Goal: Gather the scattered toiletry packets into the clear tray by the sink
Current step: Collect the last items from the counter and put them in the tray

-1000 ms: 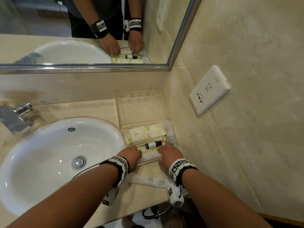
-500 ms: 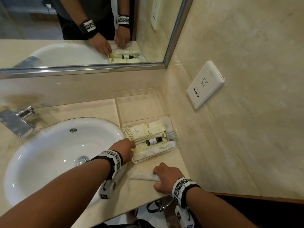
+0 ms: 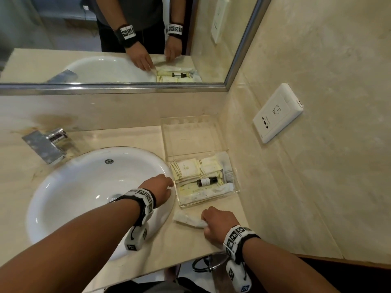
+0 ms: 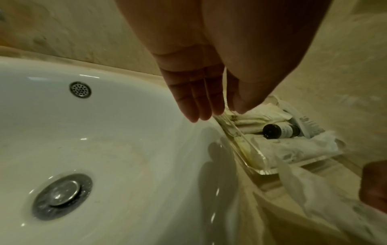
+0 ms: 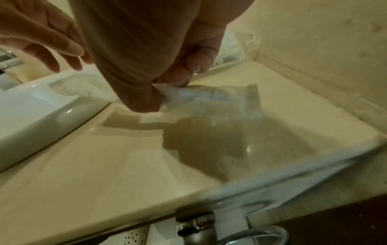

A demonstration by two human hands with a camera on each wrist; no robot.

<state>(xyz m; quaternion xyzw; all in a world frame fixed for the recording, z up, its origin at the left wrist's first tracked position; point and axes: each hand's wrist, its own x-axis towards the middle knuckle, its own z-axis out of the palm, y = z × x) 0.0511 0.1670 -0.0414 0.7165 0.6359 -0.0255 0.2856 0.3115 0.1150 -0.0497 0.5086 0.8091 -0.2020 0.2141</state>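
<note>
A clear tray (image 3: 236,190) stands on the counter right of the sink, against the side wall. Inside lie several cream packets (image 3: 187,168), a small dark bottle (image 3: 207,181) and a white crinkled packet (image 3: 203,194). Another white packet (image 3: 186,219) lies on the counter in front of the tray. My right hand (image 3: 215,222) pinches that packet's (image 5: 201,96) right end between thumb and fingers. My left hand (image 3: 159,190) has straight fingers (image 4: 196,99) at the tray's left wall (image 4: 236,132), over the sink rim, holding nothing.
The white sink (image 3: 69,191) fills the left of the counter, with a chrome tap (image 3: 45,144) behind it. A mirror spans the back wall. A wall socket (image 3: 277,113) sits on the right wall. A chrome ring holder (image 3: 211,263) hangs below the counter's front edge.
My right hand left the tray, came back to the counter's front and took hold of the loose white packet. The left hand stayed at the tray's left side.
</note>
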